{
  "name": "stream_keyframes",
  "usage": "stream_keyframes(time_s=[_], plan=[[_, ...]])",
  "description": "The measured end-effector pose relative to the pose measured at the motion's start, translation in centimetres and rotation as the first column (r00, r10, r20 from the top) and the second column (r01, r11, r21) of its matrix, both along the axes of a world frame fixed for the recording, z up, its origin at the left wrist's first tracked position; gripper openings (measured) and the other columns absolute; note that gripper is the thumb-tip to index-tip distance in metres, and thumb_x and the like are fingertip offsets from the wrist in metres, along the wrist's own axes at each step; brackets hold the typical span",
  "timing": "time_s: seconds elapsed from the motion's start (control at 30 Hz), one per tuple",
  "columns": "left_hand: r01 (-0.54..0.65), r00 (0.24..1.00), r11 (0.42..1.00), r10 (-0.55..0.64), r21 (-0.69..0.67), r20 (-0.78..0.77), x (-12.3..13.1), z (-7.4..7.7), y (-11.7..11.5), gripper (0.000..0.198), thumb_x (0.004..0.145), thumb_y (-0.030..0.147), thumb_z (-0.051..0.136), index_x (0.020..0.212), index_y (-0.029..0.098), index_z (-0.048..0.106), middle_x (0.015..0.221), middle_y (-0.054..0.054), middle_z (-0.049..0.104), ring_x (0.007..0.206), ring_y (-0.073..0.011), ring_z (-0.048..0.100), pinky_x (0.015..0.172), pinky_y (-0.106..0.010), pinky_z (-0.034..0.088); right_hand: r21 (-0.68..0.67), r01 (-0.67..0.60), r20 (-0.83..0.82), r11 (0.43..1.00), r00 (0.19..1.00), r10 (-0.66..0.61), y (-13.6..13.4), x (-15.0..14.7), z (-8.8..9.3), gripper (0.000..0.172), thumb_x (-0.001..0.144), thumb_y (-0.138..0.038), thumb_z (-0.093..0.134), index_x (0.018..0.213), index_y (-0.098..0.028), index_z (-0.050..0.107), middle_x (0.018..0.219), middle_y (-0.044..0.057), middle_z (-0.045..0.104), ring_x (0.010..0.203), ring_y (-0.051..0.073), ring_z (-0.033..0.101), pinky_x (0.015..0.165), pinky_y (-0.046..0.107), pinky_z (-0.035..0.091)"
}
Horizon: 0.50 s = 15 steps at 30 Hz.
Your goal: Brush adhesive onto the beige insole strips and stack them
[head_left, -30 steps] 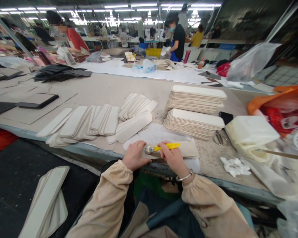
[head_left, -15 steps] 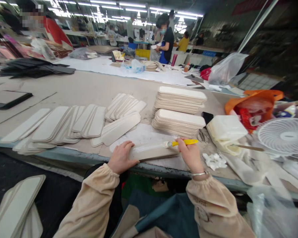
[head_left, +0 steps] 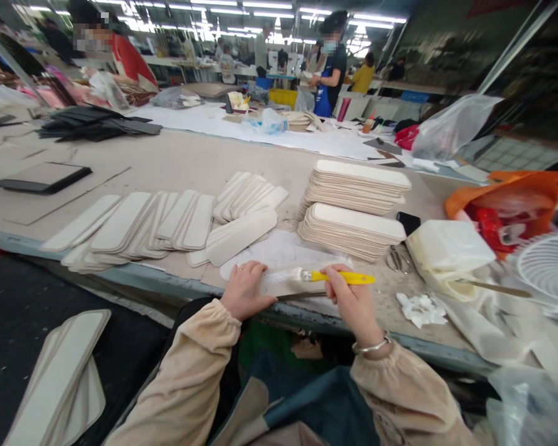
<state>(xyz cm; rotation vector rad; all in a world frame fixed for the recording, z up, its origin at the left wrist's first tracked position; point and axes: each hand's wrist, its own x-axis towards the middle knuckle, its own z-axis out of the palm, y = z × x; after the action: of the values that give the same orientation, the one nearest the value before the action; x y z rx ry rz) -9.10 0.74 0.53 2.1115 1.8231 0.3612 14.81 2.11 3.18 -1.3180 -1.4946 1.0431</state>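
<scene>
My right hand (head_left: 348, 300) is closed round a brush with a yellow handle (head_left: 341, 277), its pale bristles resting on a long beige strip (head_left: 283, 282) that lies at the table's near edge. My left hand (head_left: 245, 289) presses on the left end of that strip, fingers curled over it. Beyond the strip lie several similar strips fanned out in a row (head_left: 158, 226). Two neat stacks of the same strips (head_left: 356, 204) stand just behind my right hand.
A white plastic container (head_left: 446, 248) with a stick in it, scissors (head_left: 397, 260), a dark phone (head_left: 408, 222), crumpled tissue (head_left: 421, 310), a white fan (head_left: 546, 266) and an orange bag (head_left: 511, 198) crowd the right. More strips (head_left: 60, 378) lie lower left. Other people work at far tables.
My right hand drew the brush rightward along the strip, then back a little toward the middle. My left hand stayed pressed on the strip's left end.
</scene>
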Motion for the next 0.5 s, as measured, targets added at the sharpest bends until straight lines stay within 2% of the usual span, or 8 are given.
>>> stream_keyframes(time_s=[0.1,0.23,0.37,0.5], plan=[[-0.002,1.000,1.000,0.002,0.003,0.007,0.1,0.0,-0.1,0.067,0.065,0.044,0.079,0.121,0.018,0.054,0.127,-0.013,0.059,0.122,-0.0332,0.053,0.109,-0.056,0.033,-0.106,-0.126,-0.107,0.986,0.988,0.114,-0.4,-3.1,-0.8,0.034,0.092,-0.051,0.050,0.087,-0.019,0.060,0.051,-0.006,0.048,0.044,0.011,0.041,0.047,0.024,0.032],[0.000,1.000,1.000,0.000,0.013,0.013,0.1,0.0,-0.1,0.065,0.065,0.043,0.080,0.119,0.018,0.054,0.126,-0.013,0.060,0.120,-0.0332,0.054,0.108,-0.057,0.035,-0.122,-0.217,-0.077,0.968,0.975,0.209,-0.4,-4.8,-1.9,0.030,0.093,-0.047,0.049,0.083,-0.020,0.058,0.049,-0.007,0.048,0.046,0.011,0.043,0.052,0.025,0.035],[0.002,1.000,1.000,-0.002,0.023,0.029,0.0,0.0,-0.1,0.064,0.066,0.043,0.078,0.119,0.017,0.054,0.126,-0.013,0.059,0.121,-0.0323,0.054,0.107,-0.054,0.037,-0.102,-0.145,0.076,0.984,0.985,0.153,0.2,-3.3,-1.5,0.029,0.090,-0.045,0.048,0.077,-0.020,0.058,0.048,-0.006,0.048,0.050,0.013,0.047,0.059,0.026,0.039],[0.008,1.000,1.000,-0.009,0.021,0.026,0.0,0.1,0.0,0.062,0.068,0.043,0.077,0.118,0.016,0.055,0.125,-0.013,0.060,0.119,-0.0318,0.055,0.106,-0.050,0.039,-0.072,-0.025,0.224,0.997,0.974,0.040,1.1,0.1,-0.4,0.033,0.087,-0.047,0.048,0.073,-0.020,0.061,0.050,-0.004,0.051,0.054,0.015,0.052,0.064,0.028,0.041]])
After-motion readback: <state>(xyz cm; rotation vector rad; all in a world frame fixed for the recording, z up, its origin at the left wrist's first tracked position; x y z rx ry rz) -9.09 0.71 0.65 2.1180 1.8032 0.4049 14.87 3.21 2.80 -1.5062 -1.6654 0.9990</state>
